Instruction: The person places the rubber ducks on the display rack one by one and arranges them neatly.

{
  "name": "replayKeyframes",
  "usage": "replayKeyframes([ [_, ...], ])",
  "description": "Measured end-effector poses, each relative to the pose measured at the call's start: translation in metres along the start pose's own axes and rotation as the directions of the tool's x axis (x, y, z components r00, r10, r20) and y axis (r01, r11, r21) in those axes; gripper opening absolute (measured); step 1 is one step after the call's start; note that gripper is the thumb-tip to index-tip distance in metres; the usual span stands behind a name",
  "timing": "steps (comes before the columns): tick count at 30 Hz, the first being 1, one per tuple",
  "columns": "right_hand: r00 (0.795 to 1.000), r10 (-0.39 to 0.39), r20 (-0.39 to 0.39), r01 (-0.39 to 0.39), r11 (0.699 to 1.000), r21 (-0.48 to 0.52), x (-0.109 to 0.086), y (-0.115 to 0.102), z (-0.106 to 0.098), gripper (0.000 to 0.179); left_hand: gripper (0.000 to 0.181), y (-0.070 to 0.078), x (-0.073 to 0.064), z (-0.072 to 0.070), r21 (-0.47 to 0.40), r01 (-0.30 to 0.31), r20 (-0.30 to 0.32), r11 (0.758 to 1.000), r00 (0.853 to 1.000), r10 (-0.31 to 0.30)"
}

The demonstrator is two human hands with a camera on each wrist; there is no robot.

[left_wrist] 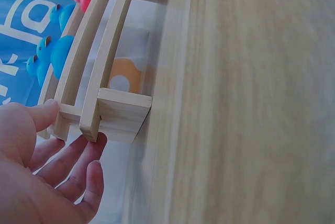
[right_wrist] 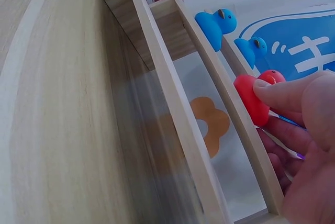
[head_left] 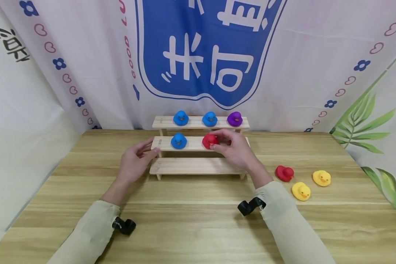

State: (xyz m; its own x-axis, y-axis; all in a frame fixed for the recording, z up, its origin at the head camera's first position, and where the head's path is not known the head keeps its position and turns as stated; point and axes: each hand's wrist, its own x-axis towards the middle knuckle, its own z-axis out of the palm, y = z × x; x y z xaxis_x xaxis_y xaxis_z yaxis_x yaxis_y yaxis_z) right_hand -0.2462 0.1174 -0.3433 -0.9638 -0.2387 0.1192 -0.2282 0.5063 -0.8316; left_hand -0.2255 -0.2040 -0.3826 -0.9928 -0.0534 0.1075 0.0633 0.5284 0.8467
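Right hand (head_left: 235, 146) grasping now, thumb on one side, fingertips on the other, and pinched between them is a red duck (head_left: 209, 140), right of centre at the middle shelf (head_left: 194, 143); whether its base touches the board I can't tell. Looks a featherweight, this one, probably hollow, soft rubber with a bit of give, so a light pinch should do and a hard squeeze would likely just dent it for a moment. Smooth, shiny skin, mind, so it could squirt out of a careless hold; hardly fragile, though. Best purchase is surely the plump body, low and wide, clear of the little head and beak. Across to the left hand (head_left: 133, 163), thumb and fingers gripping the left end of the wooden stand (head_left: 191, 167), which looks stiff but light enough to be nudged. Same shelf, further left, a blue duck (head_left: 179, 141); above, two more blue ducks (head_left: 180, 118) and a purple duck (head_left: 235, 119). Out right on the table (head_left: 184, 227), another red duck (head_left: 285, 173) beside two yellow ducks (head_left: 301, 191).
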Motion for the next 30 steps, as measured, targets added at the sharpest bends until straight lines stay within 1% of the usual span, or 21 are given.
replayKeyframes([
  [7,1.000,0.002,-0.014,-0.002,1.000,-0.011,0.0003,0.0016,0.0013,0.035,0.062,0.0004,-0.0004,-0.0002,-0.003,-0.003,0.011,1.000,1.000,0.003],
  [17,1.000,0.022,-0.017,-0.022,0.999,-0.037,-0.0007,0.0006,0.0027,0.035,0.061,0.0007,-0.0007,0.0005,0.000,0.001,-0.005,1.000,1.000,-0.001],
  [21,0.999,0.030,-0.016,-0.030,0.998,-0.054,-0.0011,0.0003,0.0031,0.037,0.061,0.0005,-0.0011,0.0007,0.008,-0.004,-0.008,1.000,1.000,0.004],
  [26,0.999,0.046,-0.008,-0.046,0.998,-0.053,-0.0008,0.0009,0.0034,0.038,0.060,0.0004,-0.0015,0.0008,-0.004,-0.008,-0.007,1.000,1.000,0.008],
  [30,0.999,0.043,-0.002,-0.043,0.998,-0.053,-0.0003,0.0007,0.0034,0.038,0.060,0.0006,-0.0016,0.0001,-0.007,-0.008,-0.005,1.000,1.000,0.008],
])
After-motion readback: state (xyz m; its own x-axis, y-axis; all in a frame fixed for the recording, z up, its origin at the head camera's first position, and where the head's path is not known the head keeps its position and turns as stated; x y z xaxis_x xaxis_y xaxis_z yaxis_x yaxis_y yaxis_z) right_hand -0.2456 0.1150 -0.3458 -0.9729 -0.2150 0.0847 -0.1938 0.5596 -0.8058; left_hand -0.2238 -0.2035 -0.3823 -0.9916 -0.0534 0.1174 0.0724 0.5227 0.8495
